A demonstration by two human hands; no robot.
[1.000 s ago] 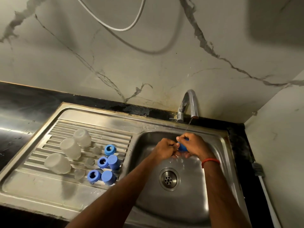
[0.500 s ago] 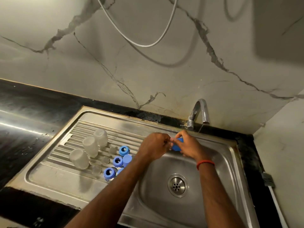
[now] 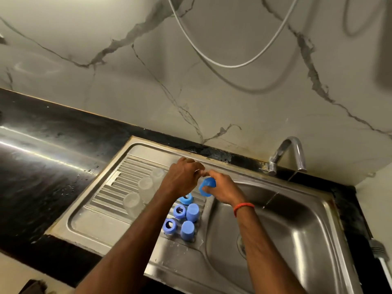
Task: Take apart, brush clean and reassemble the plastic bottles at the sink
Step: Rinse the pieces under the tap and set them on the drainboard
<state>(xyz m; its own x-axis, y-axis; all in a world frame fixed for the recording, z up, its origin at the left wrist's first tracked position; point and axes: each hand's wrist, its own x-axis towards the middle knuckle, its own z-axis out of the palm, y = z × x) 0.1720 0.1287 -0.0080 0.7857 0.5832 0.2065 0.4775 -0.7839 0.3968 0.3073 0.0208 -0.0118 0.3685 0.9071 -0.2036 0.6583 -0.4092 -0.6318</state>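
Observation:
My right hand (image 3: 224, 193) grips a blue cap (image 3: 207, 187) above the drainboard's right end, by the basin's rim. My left hand (image 3: 183, 180) hovers just left of it with curled fingers. Its fingertips meet my right thumb above the cap, and whether they pinch anything is unclear. Below my hands, several blue caps and rings (image 3: 192, 212) stand on the drainboard (image 3: 101, 228). Three clear bottle bodies (image 3: 133, 201) stand upside down on the ribs to the left; my left hand partly hides the farthest one.
The steel basin (image 3: 297, 230) lies to the right, its drain mostly hidden by my right arm. A thin stream runs from the tap (image 3: 293, 152) at the back. Black counter (image 3: 42, 166) stretches left. A white hose (image 3: 222, 65) hangs on the marble wall. A white handle (image 3: 381, 258) leans at the far right.
Both hands have moved left with the blue cap, from under the tap in the basin to above the drainboard. The view has swung left and up with them.

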